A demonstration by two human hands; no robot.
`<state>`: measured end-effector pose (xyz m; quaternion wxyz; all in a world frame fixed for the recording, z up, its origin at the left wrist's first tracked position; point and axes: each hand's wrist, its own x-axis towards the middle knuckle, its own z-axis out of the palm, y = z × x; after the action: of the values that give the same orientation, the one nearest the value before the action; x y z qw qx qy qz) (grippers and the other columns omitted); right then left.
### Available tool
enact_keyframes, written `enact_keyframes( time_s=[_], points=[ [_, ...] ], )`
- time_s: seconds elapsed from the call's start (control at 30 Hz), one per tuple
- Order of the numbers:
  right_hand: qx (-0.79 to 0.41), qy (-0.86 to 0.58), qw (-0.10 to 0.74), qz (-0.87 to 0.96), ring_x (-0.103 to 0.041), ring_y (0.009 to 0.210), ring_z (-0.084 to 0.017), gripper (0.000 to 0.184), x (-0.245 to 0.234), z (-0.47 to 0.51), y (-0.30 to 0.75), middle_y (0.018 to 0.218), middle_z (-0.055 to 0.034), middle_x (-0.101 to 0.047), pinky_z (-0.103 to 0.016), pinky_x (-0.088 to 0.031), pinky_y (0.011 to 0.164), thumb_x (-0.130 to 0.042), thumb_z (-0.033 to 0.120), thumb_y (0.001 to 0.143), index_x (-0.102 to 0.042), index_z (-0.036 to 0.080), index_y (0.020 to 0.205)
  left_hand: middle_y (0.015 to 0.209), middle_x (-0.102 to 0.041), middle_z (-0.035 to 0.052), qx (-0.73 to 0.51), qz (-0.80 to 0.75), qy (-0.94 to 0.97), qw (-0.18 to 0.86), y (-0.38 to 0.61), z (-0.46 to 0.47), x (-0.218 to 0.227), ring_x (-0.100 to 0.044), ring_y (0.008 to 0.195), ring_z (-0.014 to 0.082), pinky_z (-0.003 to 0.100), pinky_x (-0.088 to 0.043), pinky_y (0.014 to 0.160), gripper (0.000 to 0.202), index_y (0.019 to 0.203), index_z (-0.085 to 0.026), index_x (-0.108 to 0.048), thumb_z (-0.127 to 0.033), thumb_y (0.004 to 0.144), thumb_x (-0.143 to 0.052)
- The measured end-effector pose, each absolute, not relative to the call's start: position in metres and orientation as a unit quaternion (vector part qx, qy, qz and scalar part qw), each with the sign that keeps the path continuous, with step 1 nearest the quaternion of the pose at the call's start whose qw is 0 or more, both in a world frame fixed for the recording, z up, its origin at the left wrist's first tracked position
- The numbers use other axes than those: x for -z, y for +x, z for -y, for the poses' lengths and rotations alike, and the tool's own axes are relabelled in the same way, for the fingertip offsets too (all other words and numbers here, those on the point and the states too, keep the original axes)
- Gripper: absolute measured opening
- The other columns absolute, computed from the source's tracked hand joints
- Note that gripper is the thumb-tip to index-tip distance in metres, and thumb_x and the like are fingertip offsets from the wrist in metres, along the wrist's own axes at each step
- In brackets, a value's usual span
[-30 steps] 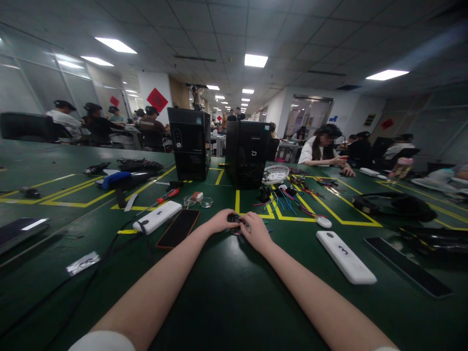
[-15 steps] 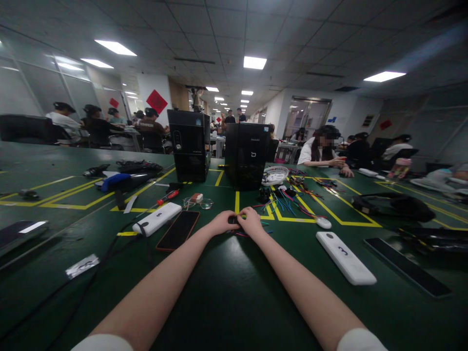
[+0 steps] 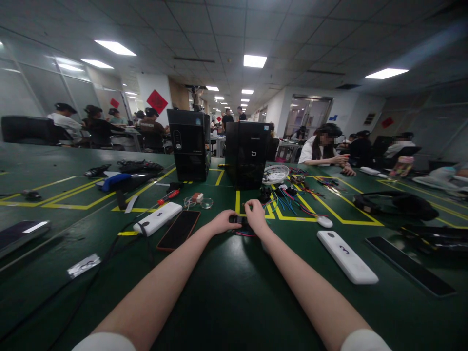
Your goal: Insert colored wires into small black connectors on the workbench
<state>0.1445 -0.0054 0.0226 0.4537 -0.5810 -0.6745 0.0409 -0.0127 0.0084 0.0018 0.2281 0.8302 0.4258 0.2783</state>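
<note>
Both my arms reach forward over the green table [image 3: 226,292]. My left hand [image 3: 224,222] is closed round the left end of a small black connector [image 3: 237,220] with coloured wires [image 3: 244,233] trailing from it. My right hand [image 3: 256,217] sits just right of it, its fingers pinched over the connector's top. The part is too small to make out in detail. A dark phone [image 3: 179,229] lies flat left of my left hand, beside a white power bank [image 3: 157,218].
Two black computer towers [image 3: 190,145] [image 3: 247,154] stand behind my hands. A second white power bank [image 3: 347,257], a mouse [image 3: 324,222], loose wires [image 3: 288,200], a white basket [image 3: 275,173] and a red screwdriver [image 3: 168,196] lie around. Other people sit at the far table edges.
My right hand has shifted from lying over the connector to rising a little and pinching it from above. My left hand has hardly moved.
</note>
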Motion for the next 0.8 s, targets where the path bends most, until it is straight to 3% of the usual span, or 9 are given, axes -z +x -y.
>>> enact_keyframes(
  time_s=[0.1, 0.23, 0.37, 0.6, 0.8],
  points=[
    [-0.058, -0.527, 0.431, 0.730, -0.053, 0.083, -0.016, 0.011, -0.032, 0.013, 0.156, 0.084, -0.0040, -0.057, -0.029, -0.039, 0.076, -0.045, 0.019, 0.081, -0.055, 0.018, 0.078, 0.097, -0.063, 0.0091, -0.275, -0.427, 0.830, 0.230, -0.013, -0.008, -0.001, -0.058, 0.088, 0.0240, 0.033, -0.044, 0.080, 0.043, 0.099, -0.013, -0.063, -0.040, 0.066, -0.068],
    [-0.073, -0.466, 0.316, 0.823, -0.052, 0.075, -0.014, 0.008, -0.028, 0.033, 0.160, 0.079, -0.0020, -0.056, -0.025, -0.039, 0.068, -0.048, 0.017, 0.081, -0.056, 0.018, 0.078, 0.096, -0.063, 0.0096, -0.282, -0.428, 0.830, 0.220, -0.013, -0.007, -0.002, -0.058, 0.089, 0.0247, 0.034, -0.045, 0.081, 0.039, 0.098, -0.012, -0.063, -0.037, 0.067, -0.066],
    [-0.037, -0.443, 0.215, 0.870, -0.053, 0.078, -0.015, 0.007, -0.025, 0.048, 0.151, 0.082, -0.0039, -0.058, -0.025, -0.039, 0.071, -0.052, 0.018, 0.081, -0.059, 0.017, 0.079, 0.098, -0.063, 0.0101, -0.286, -0.421, 0.834, 0.214, -0.013, -0.007, -0.004, -0.058, 0.092, 0.0242, 0.033, -0.045, 0.083, 0.034, 0.097, -0.011, -0.063, -0.029, 0.068, -0.064],
    [0.005, -0.486, 0.095, 0.869, -0.056, 0.087, -0.019, 0.023, -0.045, 0.061, 0.150, 0.093, -0.0079, -0.061, -0.027, -0.041, 0.073, -0.059, 0.034, 0.076, -0.060, 0.016, 0.090, 0.108, -0.061, 0.0111, -0.295, -0.426, 0.822, 0.235, -0.018, -0.009, -0.004, -0.056, 0.101, 0.0245, 0.035, -0.041, 0.092, 0.044, 0.106, -0.012, -0.060, -0.034, 0.069, -0.065],
    [-0.017, -0.544, -0.030, 0.839, -0.061, 0.079, -0.021, 0.016, -0.050, 0.064, 0.149, 0.088, -0.0091, -0.065, -0.027, -0.044, 0.066, -0.056, 0.021, 0.070, -0.063, 0.016, 0.083, 0.121, -0.055, 0.0106, -0.267, -0.427, 0.816, 0.284, -0.023, -0.007, -0.011, -0.050, 0.112, 0.0242, 0.035, -0.035, 0.100, 0.052, 0.117, -0.014, -0.054, -0.030, 0.069, -0.065]
  ],
)
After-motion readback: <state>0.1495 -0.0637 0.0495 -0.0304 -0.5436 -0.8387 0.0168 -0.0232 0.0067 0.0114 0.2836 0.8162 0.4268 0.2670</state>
